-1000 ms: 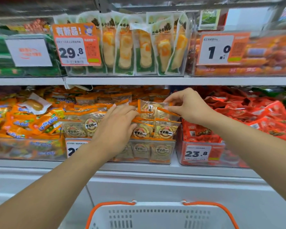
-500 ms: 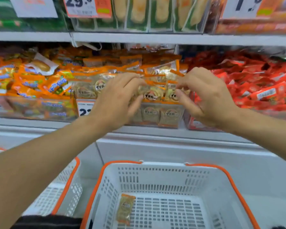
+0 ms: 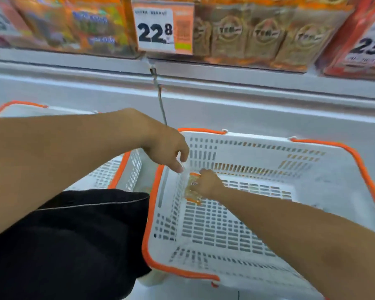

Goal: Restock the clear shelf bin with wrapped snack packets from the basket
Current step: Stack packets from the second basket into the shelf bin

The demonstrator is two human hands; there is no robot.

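A white basket with an orange rim point(image 3: 359, 160) sits below the shelf. On its slotted floor, by the left wall, lies one clear snack packet with orange ends point(image 3: 192, 196). My right hand point(image 3: 208, 184) reaches down inside the basket, its fingers curled over the packet's top. My left hand point(image 3: 166, 150) hovers at the basket's left wall with fingers hanging loosely, holding nothing. The clear shelf bin point(image 3: 258, 37) at the top edge holds several upright brown packets of the same kind.
A price tag reading 22.8 point(image 3: 160, 29) hangs on the bin's front. Neighbouring bins hold orange packs point(image 3: 74, 24) and red packs point(image 3: 364, 40). A second white basket point(image 3: 121, 172) stands to the left. Black clothing point(image 3: 74, 245) fills the lower left.
Both hands left the shelf bin and dropped to the basket. The view tilted down. My right hand now closes on the packet lying on the basket floor.
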